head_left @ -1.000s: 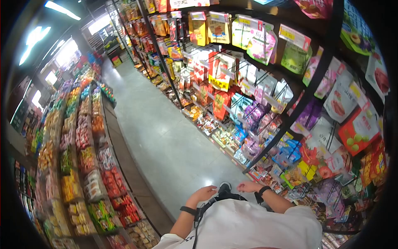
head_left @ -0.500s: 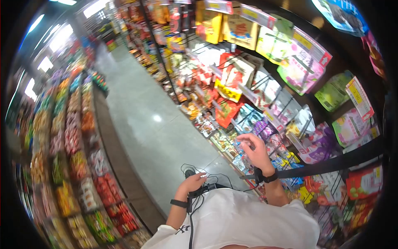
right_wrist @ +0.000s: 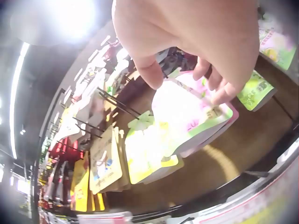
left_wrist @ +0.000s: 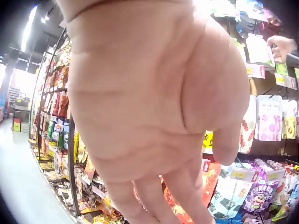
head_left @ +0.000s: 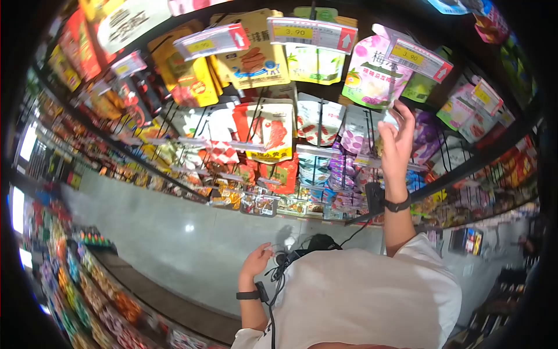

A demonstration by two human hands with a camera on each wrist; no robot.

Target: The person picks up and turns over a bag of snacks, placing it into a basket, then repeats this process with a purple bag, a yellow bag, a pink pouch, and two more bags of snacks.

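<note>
My right hand (head_left: 397, 145) is raised to the hanging snack rack, its fingertips at the lower right edge of a pink and white pouch (head_left: 369, 78) in the head view. From the right wrist, the thumb and bent fingers (right_wrist: 218, 93) spread over the upper part of that pouch (right_wrist: 180, 130), with a gap between thumb and fingers. Beside it hangs a green and yellow pouch (right_wrist: 142, 151). Low by the waist, my left hand (head_left: 256, 260) hangs with loose fingers and holds nothing. Its palm (left_wrist: 135, 102) fills much of the left wrist view.
Price tags (head_left: 311, 34) stick out in front of the pouches on metal hooks (right_wrist: 117, 102). A dark rack post (head_left: 465, 168) slants past the right arm. Lower rows hold more packets (head_left: 282, 174). Behind the grey floor (head_left: 168, 224) runs a counter of bagged goods (head_left: 104, 285).
My right hand has risen from the waist to the upper row of pouches. The head view has turned toward the rack and come closer to it. The left hand stays low.
</note>
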